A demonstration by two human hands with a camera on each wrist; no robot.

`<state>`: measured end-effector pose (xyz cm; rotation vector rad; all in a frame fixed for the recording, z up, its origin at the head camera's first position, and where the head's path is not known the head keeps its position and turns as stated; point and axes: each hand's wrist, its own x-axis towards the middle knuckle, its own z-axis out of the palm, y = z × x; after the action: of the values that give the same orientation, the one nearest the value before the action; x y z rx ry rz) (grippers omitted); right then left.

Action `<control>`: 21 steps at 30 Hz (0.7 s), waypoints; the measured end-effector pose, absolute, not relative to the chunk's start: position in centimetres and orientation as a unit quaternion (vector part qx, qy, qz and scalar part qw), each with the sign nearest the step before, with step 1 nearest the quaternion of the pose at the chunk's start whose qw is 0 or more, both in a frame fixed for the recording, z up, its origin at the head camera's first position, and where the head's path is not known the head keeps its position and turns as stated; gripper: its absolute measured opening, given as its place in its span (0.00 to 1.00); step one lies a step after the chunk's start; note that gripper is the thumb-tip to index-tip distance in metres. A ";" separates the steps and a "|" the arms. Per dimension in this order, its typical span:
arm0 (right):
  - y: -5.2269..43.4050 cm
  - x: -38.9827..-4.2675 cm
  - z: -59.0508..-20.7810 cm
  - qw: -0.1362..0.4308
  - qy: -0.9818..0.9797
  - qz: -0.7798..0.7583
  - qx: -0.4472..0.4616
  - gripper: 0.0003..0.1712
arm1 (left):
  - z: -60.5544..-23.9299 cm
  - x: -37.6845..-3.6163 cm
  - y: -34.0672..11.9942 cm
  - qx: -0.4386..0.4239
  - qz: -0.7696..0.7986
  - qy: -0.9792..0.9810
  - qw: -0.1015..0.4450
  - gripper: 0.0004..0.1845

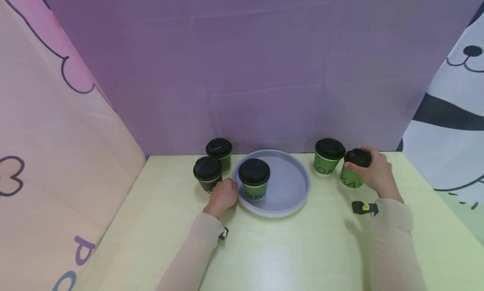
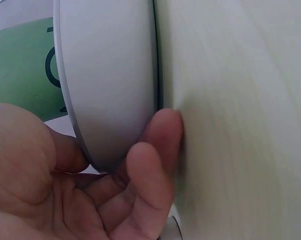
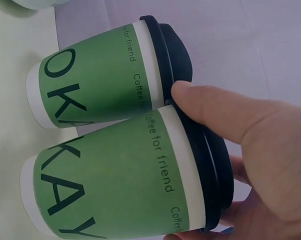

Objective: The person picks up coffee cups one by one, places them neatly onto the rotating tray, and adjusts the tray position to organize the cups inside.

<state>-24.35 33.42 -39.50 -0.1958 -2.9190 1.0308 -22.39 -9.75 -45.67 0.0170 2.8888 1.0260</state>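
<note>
On the smooth, pale bench [image 1: 298,257] lies the round grey tray [image 1: 288,179], shallow and raised-rimmed, its left edge held in the grip of the left hand [image 1: 222,196], thumb over the rim and fingers curled against the outer wall. The right hand [image 1: 379,173] has its grip round the domed black lid [image 1: 357,157] of the lettered green cup [image 1: 351,177], tapered and white-based, just beside a similar cup [image 1: 326,165].

The rightmost black-lidded green cup [image 1: 351,178] stands upright, right of the round grey tray [image 1: 289,186] lying flat.
</note>
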 end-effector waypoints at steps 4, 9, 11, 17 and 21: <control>33.4 -24.4 -39.5 0.020 -0.940 0.335 -0.063 0.59 | -45.6 -22.3 -9.7 0.006 0.333 0.942 0.035 0.21; 33.5 -24.5 -39.5 0.033 -0.940 0.334 -0.055 0.59 | -45.4 -22.3 -9.7 0.002 0.341 0.939 0.042 0.20; 33.5 -24.5 -39.6 0.036 -0.941 0.334 -0.052 0.60 | -45.3 -22.3 -9.8 0.003 0.348 0.936 0.050 0.20; 33.5 -24.6 -39.6 0.039 -0.941 0.334 -0.048 0.61 | -44.5 -22.0 -10.2 0.012 0.352 0.932 0.087 0.17; 33.4 -24.5 -39.5 0.043 -0.942 0.331 -0.045 0.60 | -44.3 -22.0 -10.4 0.020 0.349 0.931 0.105 0.16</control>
<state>-24.52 33.42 -39.54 -0.1390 -2.8797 1.0109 -21.99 -10.43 -44.29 0.0587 2.7445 1.0296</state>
